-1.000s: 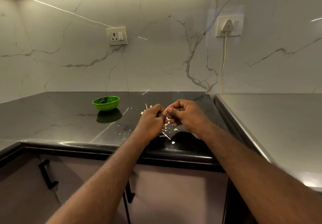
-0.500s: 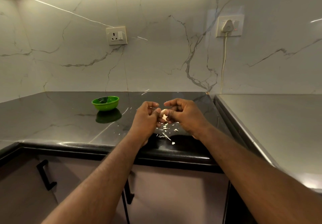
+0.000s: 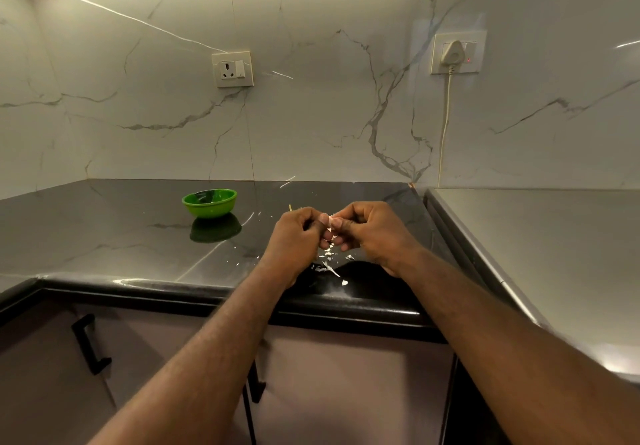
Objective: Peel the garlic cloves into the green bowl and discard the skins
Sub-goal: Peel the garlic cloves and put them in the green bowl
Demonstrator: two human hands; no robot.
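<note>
Nearest, along the front edge of the dark surface (image 3: 104,236): a scatter of pale skins (image 3: 329,264), loose just under the grips and not yet discarded. Just above those, left grip (image 3: 294,236) and right grip (image 3: 374,233), close together with curled fingers, pinching a small pale clove (image 3: 331,217) at the fingertips. Clamped on it from both sides; mostly hidden, so cannot tell how far stripped. Reads as mid-peel on this clove.

Farther back and well to the left: the green bowl (image 3: 209,202), upright on the surface, apart from both grips. Something dark with a pale glint inside; cannot tell whether peeled cloves or only reflection.

No unpeeled cloves visible anywhere on the surface, so possibly a late one, though impossible to say for sure.

Left to do, judging by this: finish stripping, drop the clove into the bowl, gather the skins and bin them. No bin in sight.
</note>
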